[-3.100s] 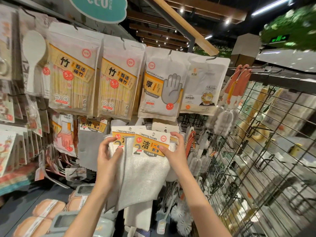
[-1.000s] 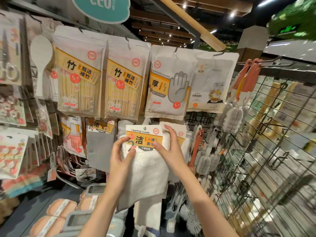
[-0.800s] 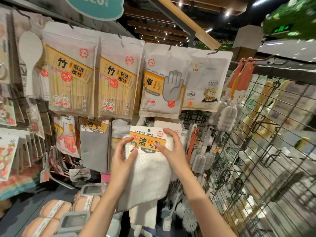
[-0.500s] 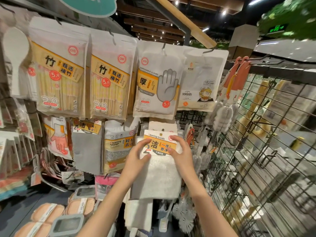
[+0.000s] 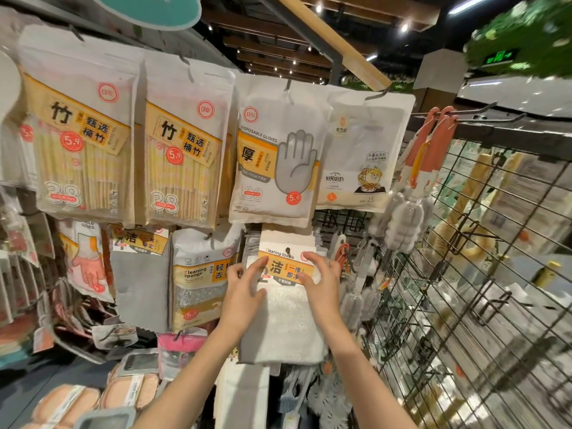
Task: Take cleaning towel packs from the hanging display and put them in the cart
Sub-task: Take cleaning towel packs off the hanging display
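Note:
A cleaning towel pack [image 5: 288, 323], white cloth under an orange and white header card, hangs at the hook of the hanging display [image 5: 288, 251] below the disposable gloves bag. My left hand [image 5: 244, 298] grips the left edge of its card, fingers spread over the front. My right hand [image 5: 322, 283] holds the card's right edge. More towel packs sit stacked behind it. A grey towel pack [image 5: 139, 283] hangs further left. No cart is in view.
Bamboo chopstick bags [image 5: 182, 162] and a disposable gloves bag [image 5: 275, 162] hang above. A cleaning sponge pack [image 5: 201, 280] hangs just left of my hands. Bottle brushes [image 5: 402, 224] and a black wire grid panel [image 5: 483, 292] stand to the right. Boxed goods lie on the shelf below.
Both hands carried the white towel pack rightward and up, from in front of the sponge pack to the hook under the gloves bag. The sponge pack came into view.

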Motion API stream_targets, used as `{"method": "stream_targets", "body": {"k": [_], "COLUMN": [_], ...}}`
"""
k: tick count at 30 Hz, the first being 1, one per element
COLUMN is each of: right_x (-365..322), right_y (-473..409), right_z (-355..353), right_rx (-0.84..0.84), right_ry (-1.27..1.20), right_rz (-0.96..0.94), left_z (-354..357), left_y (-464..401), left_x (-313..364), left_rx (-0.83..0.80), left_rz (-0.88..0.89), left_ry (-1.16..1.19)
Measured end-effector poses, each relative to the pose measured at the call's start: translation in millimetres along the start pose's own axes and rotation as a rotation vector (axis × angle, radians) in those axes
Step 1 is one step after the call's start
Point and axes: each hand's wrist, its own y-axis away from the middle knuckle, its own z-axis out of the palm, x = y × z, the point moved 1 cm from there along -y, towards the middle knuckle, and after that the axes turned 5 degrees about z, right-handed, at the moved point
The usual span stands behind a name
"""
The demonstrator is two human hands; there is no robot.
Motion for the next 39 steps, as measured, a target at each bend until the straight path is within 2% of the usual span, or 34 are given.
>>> {"method": "stream_targets", "body": {"k": [4, 7, 12, 22, 39], "right_x": [13, 20, 27, 33, 36], "right_y": [-5, -3, -15, -34, -71], "right_z": [9, 12, 5, 1, 9], "right_rx": [0.078, 0.108, -0.004, -0.08, -0.078], "right_ry": [0.193, 0.369, 0.594, 0.556, 0.577], "right_rz": [-0.109, -0.195, -0.349, -0.319, -0.311], "left_z": [11, 17, 18, 14, 16], "left_y": [-1, -9, -28, -49, -83], "left_x": [2, -2, -8, -18, -15], "left_rx": [0.059, 0.029, 0.002, -0.122, -0.219], "left_rz": [0.238, 0.326, 0.334, 0.234, 0.143], "left_ry": [-0.417, -0.561, -0.512, -0.553, -0.553]}}
